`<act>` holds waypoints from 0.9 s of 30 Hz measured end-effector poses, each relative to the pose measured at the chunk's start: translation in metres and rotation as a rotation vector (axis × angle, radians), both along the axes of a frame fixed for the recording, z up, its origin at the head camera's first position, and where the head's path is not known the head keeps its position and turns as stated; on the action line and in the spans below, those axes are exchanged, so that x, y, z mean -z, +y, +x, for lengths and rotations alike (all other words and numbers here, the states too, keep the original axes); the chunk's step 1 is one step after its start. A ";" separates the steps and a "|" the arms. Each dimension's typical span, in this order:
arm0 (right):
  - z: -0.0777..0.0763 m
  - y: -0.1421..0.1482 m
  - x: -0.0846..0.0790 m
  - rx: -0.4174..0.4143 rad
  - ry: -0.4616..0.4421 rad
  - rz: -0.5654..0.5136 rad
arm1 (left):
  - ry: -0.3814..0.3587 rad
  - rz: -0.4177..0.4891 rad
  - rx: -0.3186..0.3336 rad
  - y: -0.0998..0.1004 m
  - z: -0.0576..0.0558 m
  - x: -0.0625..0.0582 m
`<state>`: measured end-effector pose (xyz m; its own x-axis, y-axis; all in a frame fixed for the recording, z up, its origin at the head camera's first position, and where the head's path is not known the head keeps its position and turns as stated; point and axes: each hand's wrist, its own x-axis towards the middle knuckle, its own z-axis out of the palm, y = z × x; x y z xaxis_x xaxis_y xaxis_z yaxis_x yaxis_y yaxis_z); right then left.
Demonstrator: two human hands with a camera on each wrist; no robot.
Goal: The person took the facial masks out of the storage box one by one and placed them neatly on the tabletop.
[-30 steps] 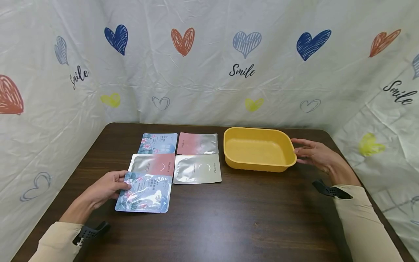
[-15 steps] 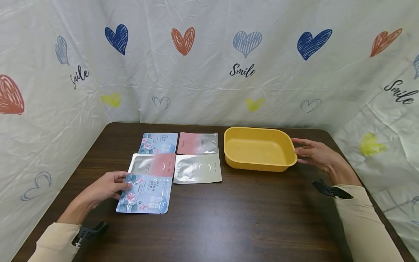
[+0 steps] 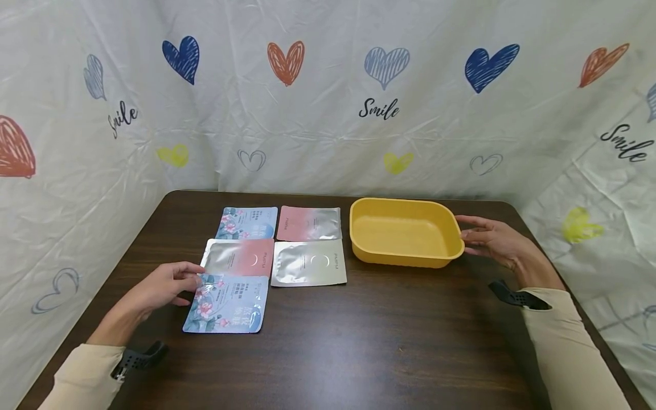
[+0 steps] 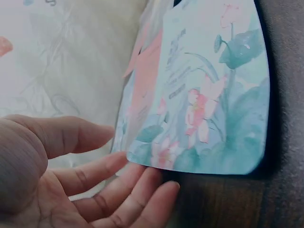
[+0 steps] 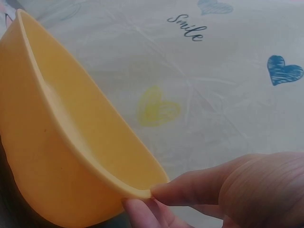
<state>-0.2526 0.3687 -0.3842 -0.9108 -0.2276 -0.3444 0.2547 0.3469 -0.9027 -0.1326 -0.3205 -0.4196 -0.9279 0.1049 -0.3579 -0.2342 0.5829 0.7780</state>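
Note:
My left hand [image 3: 163, 287] is at the left edge of a blue floral sheet mask packet [image 3: 228, 304], nearest on the dark table. In the left wrist view its thumb stands apart, and its fingers [image 4: 118, 192] are loosely spread at the packet's [image 4: 204, 114] edge without gripping it. Above that packet lies a silver-and-pink packet [image 3: 238, 256], with a silver-white packet [image 3: 309, 263] beside it. My right hand [image 3: 504, 247] touches the right end of a yellow basin [image 3: 405, 259]. In the right wrist view its fingertips [image 5: 142, 213] rest against the basin's [image 5: 71, 156] outer rim.
Another blue floral packet [image 3: 247, 223] and a pink-and-silver packet [image 3: 310, 224] lie in the back row, left of the basin. A white sheet with printed hearts [image 3: 328, 171] hangs behind and at both sides of the table [image 3: 359, 353].
My left hand has let go of the nearest blue packet and shifted slightly up and left, its fingers opening. The packet now lies flatter. The right hand and basin have not visibly moved.

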 end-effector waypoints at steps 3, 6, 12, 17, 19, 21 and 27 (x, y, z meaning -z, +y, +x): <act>0.000 -0.001 0.000 -0.002 0.001 0.003 | 0.005 -0.042 -0.004 0.001 -0.001 -0.003; 0.000 -0.001 0.001 -0.003 0.003 0.007 | 0.008 -0.070 -0.007 0.001 -0.002 -0.006; 0.000 -0.004 0.000 0.010 0.014 0.037 | 0.086 -0.077 0.017 0.007 -0.009 -0.013; -0.002 -0.007 -0.001 0.017 0.029 0.078 | 0.156 0.001 0.030 0.019 -0.015 -0.019; -0.003 -0.007 0.000 0.011 0.036 0.090 | 0.179 0.036 0.033 0.025 -0.018 -0.020; -0.004 -0.006 0.002 0.006 0.045 0.101 | 0.198 0.073 0.034 0.031 -0.021 -0.021; -0.002 -0.006 0.005 -0.032 0.094 0.152 | 0.245 0.205 0.060 0.047 -0.032 -0.027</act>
